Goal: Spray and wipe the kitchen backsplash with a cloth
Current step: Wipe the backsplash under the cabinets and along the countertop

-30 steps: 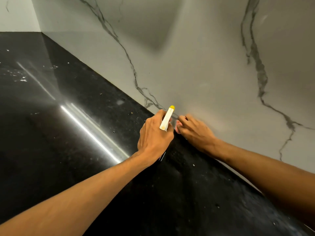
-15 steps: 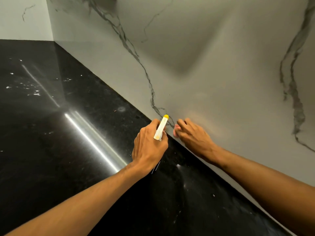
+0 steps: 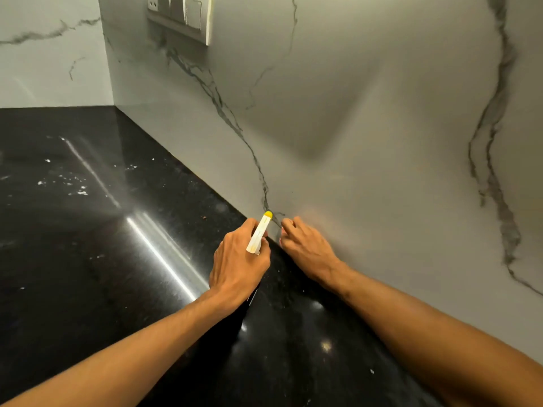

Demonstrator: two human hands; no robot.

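Note:
My left hand (image 3: pixel 238 265) grips a spray bottle (image 3: pixel 258 236) with a white head and a yellow nozzle tip that points at the foot of the backsplash (image 3: pixel 367 142). The bottle's body is hidden under my hand. The backsplash is grey-white marble with dark veins. My right hand (image 3: pixel 305 248) presses against its bottom edge just right of the nozzle, with the fingers curled. Only a sliver of a pink cloth (image 3: pixel 281 232) shows under the fingertips.
A glossy black stone countertop (image 3: pixel 88 259) with white specks and a bright light streak runs left of my hands to a corner. A switch and socket panel (image 3: pixel 179 16) sits high on the backsplash.
My view has tilted up, so the switch panel and corner wall now show. Both hands stay together at the wall's foot, and their grips look the same.

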